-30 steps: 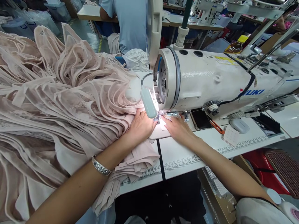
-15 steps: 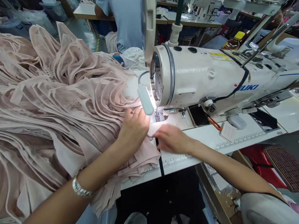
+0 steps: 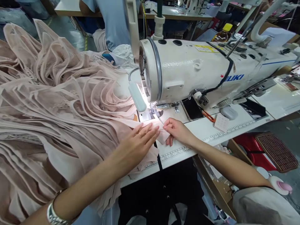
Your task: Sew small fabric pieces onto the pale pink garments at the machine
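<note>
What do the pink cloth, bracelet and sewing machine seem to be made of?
Pink cloth: thin, matte fabric, judging by soft folds; fibre unclear. Bracelet: probably metal, from its silvery shine. Sewing machine: likely painted metal, with glossy highlights on white.

Pink garment pieces (image 3: 47, 109) are lying heaped beside a JUKI sewing machine (image 3: 182, 68), a blue-shirted co-worker (image 3: 116, 26) is occupying a worktable (image 3: 67, 7) beyond, and blurred, probably similar machines (image 3: 197, 4) are standing farther back, marking a sewing workshop.
</note>
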Action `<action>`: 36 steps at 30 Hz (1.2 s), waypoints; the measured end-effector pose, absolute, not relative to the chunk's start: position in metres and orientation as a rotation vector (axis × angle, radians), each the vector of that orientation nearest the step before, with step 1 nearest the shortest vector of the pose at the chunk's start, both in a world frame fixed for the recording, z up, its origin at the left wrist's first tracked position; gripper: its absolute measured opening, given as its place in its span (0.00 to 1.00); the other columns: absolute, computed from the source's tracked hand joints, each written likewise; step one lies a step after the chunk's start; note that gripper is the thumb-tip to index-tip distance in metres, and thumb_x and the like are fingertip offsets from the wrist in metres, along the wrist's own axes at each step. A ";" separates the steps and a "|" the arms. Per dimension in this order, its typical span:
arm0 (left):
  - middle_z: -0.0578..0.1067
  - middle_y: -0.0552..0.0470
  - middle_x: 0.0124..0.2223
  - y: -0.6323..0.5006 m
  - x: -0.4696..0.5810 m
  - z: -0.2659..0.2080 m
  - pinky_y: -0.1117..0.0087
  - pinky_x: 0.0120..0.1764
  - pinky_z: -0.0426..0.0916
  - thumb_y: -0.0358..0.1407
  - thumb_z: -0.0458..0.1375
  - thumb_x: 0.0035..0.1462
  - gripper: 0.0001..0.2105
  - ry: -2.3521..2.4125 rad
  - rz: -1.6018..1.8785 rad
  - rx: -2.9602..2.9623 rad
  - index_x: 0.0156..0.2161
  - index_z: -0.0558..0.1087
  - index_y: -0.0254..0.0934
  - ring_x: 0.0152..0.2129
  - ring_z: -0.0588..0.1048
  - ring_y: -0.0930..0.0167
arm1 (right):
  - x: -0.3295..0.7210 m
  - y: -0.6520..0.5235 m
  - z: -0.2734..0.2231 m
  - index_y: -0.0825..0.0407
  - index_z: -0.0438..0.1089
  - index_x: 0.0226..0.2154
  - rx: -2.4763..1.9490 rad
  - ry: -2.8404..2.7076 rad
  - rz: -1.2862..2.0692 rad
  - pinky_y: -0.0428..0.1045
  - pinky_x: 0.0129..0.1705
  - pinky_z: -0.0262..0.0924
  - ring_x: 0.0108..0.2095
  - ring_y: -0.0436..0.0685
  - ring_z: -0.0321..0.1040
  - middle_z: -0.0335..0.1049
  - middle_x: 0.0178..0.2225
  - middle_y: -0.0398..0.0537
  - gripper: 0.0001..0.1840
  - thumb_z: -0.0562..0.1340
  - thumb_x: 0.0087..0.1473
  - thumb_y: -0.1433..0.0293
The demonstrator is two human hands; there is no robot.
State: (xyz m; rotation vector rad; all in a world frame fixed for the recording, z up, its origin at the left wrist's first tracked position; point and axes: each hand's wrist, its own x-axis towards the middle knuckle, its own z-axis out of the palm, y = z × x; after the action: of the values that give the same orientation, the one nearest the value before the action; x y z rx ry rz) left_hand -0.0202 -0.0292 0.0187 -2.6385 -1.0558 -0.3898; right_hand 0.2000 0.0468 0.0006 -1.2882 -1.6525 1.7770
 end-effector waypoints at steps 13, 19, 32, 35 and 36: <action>0.78 0.31 0.47 0.008 -0.005 0.020 0.55 0.47 0.71 0.17 0.44 0.59 0.22 -1.015 0.030 -2.501 0.48 0.78 0.25 0.43 0.77 0.54 | 0.386 0.053 0.036 0.56 0.75 0.39 -2.048 -2.343 -0.165 0.57 0.40 0.66 0.41 0.67 0.73 0.77 0.41 0.63 0.11 0.62 0.55 0.67; 0.78 0.35 0.49 0.018 -0.016 -0.001 0.61 0.44 0.72 0.18 0.48 0.62 0.17 -1.112 -0.256 -2.590 0.49 0.76 0.30 0.47 0.78 0.57 | 0.399 0.055 0.035 0.50 0.77 0.32 -1.895 -2.012 -0.309 0.58 0.41 0.65 0.35 0.64 0.72 0.76 0.32 0.56 0.16 0.56 0.60 0.63; 0.79 0.30 0.49 0.004 0.016 0.001 0.57 0.48 0.69 0.18 0.46 0.64 0.18 -1.135 -0.065 -2.444 0.50 0.76 0.20 0.45 0.78 0.56 | 0.227 0.090 0.007 0.51 0.76 0.39 -1.323 -2.449 0.343 0.61 0.52 0.64 0.47 0.65 0.70 0.76 0.43 0.56 0.13 0.56 0.63 0.67; 0.76 0.27 0.55 0.001 0.013 0.003 0.58 0.43 0.71 0.17 0.45 0.62 0.22 -1.235 0.049 -2.434 0.57 0.71 0.19 0.49 0.76 0.55 | 0.209 0.093 0.005 0.55 0.75 0.48 -1.333 -2.613 0.097 0.65 0.58 0.57 0.54 0.70 0.64 0.73 0.49 0.62 0.17 0.54 0.64 0.69; 0.75 0.27 0.56 0.002 0.011 0.005 0.59 0.41 0.71 0.17 0.44 0.61 0.23 -1.264 0.093 -2.445 0.58 0.70 0.19 0.49 0.76 0.55 | 0.203 0.090 0.006 0.56 0.73 0.50 -1.327 -2.666 0.092 0.64 0.56 0.58 0.53 0.70 0.65 0.73 0.48 0.62 0.18 0.54 0.64 0.68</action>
State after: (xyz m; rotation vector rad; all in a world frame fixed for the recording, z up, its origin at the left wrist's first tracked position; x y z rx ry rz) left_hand 0.0109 0.0018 0.0052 -2.4455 -1.2640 0.0930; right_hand 0.2032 0.0899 0.0055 -1.3271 -2.6655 0.0922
